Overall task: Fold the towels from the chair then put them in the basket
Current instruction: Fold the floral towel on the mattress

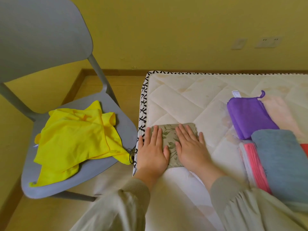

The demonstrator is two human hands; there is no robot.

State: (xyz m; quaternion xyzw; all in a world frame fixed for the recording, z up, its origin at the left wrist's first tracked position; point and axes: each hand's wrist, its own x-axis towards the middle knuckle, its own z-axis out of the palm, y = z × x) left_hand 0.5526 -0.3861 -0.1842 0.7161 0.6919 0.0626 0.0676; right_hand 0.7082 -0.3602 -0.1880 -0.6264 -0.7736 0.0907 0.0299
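Both hands are flat, palms down, on a small folded floral towel (168, 135), the greenish-grey one with the leaf print. The left hand (152, 152) covers its left edge and the right hand (191, 147) covers the right half. Fingers are straight and spread a little, so they're pressing on it, not gripping anything. A strip of the towel shows between the two hands, and the thumbs nearly meet there.

The towel lies near the front left corner of a white quilted mattress (191, 100) that has a black-and-white patterned edge. Loose beige sleeves (133, 189) come up to both wrists.

Over on the right side of the mattress there's a bunch of folded stuff. A purple towel (248, 117) with a little hanging loop is farthest back, with a pale peach cloth (281, 114) just beside it. A blue-grey towel (281, 160) sits in front, overlapping the purple one's near corner, and a pink towel (255, 162) pokes out along its left side.

To the left of the mattress is a grey plastic chair (55, 39). A yellow towel (75, 135) lies crumpled and unfolded on the seat, one corner hanging off toward the mattress.

The wall behind is yellow, with a couple of sockets (268, 41).
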